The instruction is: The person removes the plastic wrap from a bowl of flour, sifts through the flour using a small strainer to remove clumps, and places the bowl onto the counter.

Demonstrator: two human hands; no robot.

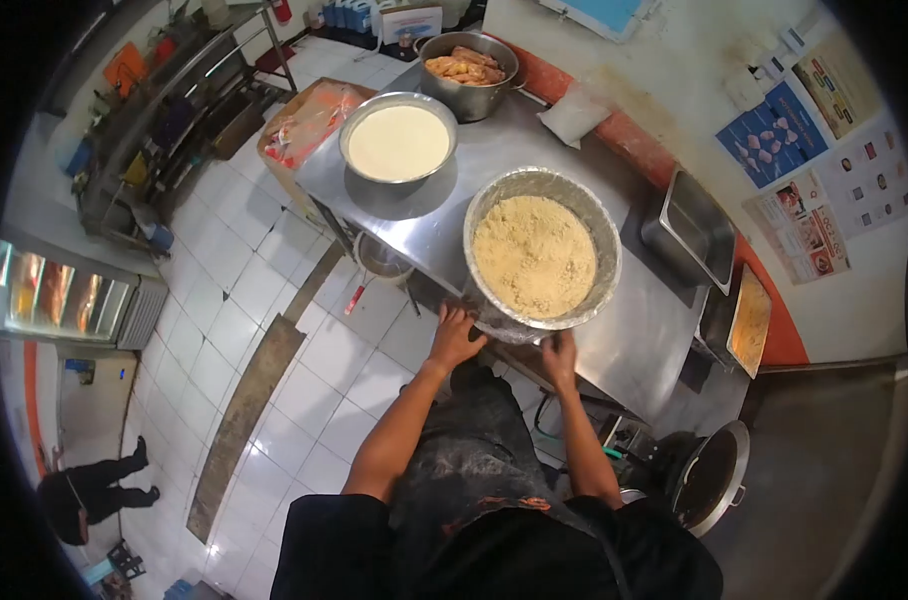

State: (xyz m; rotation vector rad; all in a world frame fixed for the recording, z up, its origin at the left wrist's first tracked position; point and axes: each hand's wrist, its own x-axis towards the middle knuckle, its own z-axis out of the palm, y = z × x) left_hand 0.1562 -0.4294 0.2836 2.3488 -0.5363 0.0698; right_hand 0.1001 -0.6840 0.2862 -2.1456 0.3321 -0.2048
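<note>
My left hand (pixel 457 338) and right hand (pixel 560 358) are low by the near edge of the metal table (pixel 624 370), just beside the big bowl (pixel 608 250) of yellow crumbs (pixel 534 255); it seems close so I can reach in; the creamy bowl (pixel 402 181) and meat pot (pixel 479 105) sit farther off, maybe for room; my fingertips are partly hidden, so I can't tell if I grip anything, wide or narrow.
</note>
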